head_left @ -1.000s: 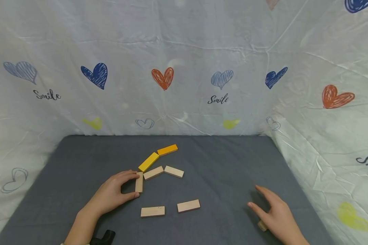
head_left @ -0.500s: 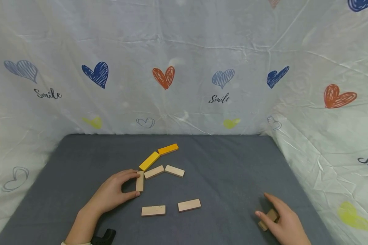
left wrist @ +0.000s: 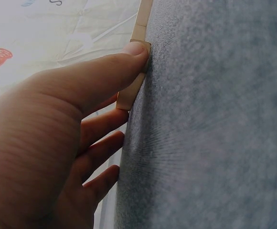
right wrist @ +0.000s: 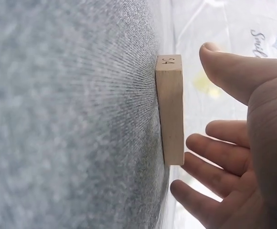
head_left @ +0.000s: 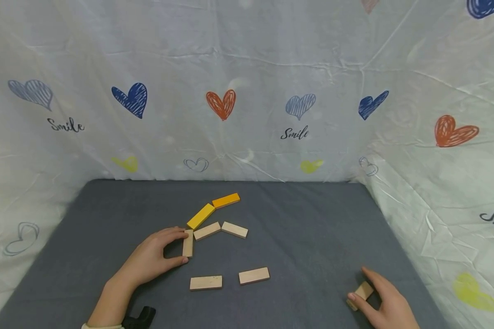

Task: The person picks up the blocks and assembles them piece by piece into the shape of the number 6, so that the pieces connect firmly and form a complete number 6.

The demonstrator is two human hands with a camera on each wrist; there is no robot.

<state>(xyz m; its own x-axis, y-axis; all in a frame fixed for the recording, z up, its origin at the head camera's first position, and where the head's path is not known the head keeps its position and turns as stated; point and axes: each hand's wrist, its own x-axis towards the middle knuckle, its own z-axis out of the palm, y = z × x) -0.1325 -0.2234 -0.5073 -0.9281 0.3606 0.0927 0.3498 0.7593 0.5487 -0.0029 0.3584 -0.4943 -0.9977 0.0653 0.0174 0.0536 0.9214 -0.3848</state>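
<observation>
My left hand point(head_left: 150, 258) pinches a plain wooden block point(head_left: 187, 243) endwise between thumb and fingers. That block lies on the cloth, its far end by a yellow block point(head_left: 201, 216) and another plain wooden block point(head_left: 207, 231). In the left wrist view the thumb point(left wrist: 137, 49) sits on the held block's near end. On the right, my right hand point(head_left: 389, 301) hovers over a loose wooden block point(head_left: 363, 290), fingers spread. The right wrist view shows the thumb apart from this block point(right wrist: 171, 114), which has "54" on its end; whether a fingertip touches it I cannot tell.
An orange block point(head_left: 226, 200) continues the yellow one's line, and a pale block point(head_left: 234, 230) angles off the inner row. Nearer lie two separate pale blocks, a left one point(head_left: 206, 283) and a right one point(head_left: 254, 275). A white heart-printed sheet point(head_left: 251, 68) hangs behind the grey cloth point(head_left: 304, 228).
My right hand has moved down and to the right, coming round the loose block, which shows more now. The left hand keeps its pinch in the same place.
</observation>
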